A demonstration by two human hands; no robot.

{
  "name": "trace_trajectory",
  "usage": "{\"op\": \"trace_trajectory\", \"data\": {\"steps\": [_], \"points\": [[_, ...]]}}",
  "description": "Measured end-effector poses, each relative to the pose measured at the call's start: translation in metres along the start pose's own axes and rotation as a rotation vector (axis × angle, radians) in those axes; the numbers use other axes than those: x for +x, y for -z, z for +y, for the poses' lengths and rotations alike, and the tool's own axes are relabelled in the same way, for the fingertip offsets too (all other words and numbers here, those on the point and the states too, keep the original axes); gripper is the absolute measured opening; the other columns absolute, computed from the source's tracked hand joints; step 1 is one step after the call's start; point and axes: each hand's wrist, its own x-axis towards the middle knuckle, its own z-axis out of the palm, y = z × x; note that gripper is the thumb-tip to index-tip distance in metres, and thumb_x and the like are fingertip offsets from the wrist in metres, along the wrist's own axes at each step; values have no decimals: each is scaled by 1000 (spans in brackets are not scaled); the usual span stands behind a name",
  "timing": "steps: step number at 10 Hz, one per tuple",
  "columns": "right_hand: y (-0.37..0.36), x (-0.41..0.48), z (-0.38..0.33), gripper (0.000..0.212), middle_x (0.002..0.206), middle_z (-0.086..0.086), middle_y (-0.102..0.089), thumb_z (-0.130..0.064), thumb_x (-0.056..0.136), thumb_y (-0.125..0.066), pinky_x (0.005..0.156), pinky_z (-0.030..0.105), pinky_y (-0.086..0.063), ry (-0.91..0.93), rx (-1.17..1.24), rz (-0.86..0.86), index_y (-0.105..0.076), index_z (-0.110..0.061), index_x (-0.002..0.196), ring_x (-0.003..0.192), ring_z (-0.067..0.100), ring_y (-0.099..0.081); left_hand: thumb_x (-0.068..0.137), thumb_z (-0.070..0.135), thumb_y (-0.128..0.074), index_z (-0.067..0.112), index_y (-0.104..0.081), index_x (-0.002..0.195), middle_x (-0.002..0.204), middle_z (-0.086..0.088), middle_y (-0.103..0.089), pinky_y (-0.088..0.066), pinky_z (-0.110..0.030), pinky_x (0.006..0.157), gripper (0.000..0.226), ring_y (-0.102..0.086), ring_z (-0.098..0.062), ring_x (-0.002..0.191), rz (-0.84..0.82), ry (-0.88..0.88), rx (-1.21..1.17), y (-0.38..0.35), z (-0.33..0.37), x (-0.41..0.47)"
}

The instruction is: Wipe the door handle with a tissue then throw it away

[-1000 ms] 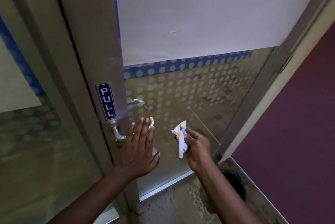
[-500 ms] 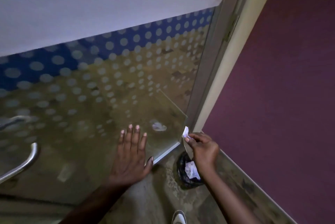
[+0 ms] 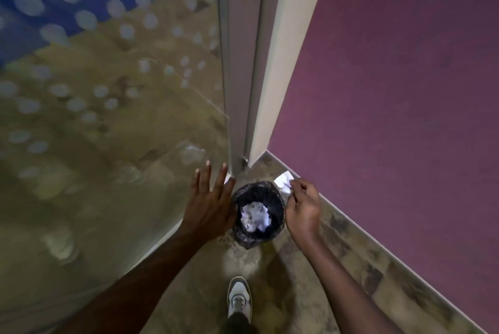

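Note:
My right hand [image 3: 303, 206] pinches a white tissue [image 3: 283, 182] between its fingertips, just above and to the right of a small bin. The bin [image 3: 279, 200] has a black liner and sits on the floor in the corner, with crumpled white paper inside. My left hand [image 3: 210, 204] is open with fingers spread, flat against the lower corner of the glass door [image 3: 108, 117], just left of the bin. The door handle is out of view.
A grey door frame [image 3: 243, 63] and a cream jamb rise behind the bin. A purple wall [image 3: 391, 77] runs along the right. My shoe [image 3: 239, 298] stands on the mottled floor below the bin.
The view has swung down and right, away from the handle. My right hand carried the tissue from beside the handle to just over the bin. My left hand slid along the glass toward the corner.

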Motion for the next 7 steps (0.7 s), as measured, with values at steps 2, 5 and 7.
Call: {"op": "trace_trajectory", "data": {"steps": [2,5,7], "points": [[-51,17,56,39,113,29,-53,17,76,-51,91,37,-47,24,-19,50,-59,14,114,105,36,-53,85,51,-50,10,-43,144,159,-20,-29,-18,-66,115,72,-20,-52,145,-136,-38,30,-56,2,34],[-135,17,140,54,139,19,-39,0,80,-55,105,38,-38,-241,-185,-470,-44,-3,133,127,36,-38,79,51,-42,10,-37,145,159,-21,-30,-30,-65,111,78,-30,-47,142,-295,-77,44,-119,3,59],[-148,0,155,45,131,23,-49,1,86,-56,102,35,-42,-281,-163,-434,-51,1,131,116,36,-50,73,49,-48,13,-38,143,156,-20,-34,-30,-65,109,79,-27,-46,141,-319,-35,38,-130,0,46]]}}
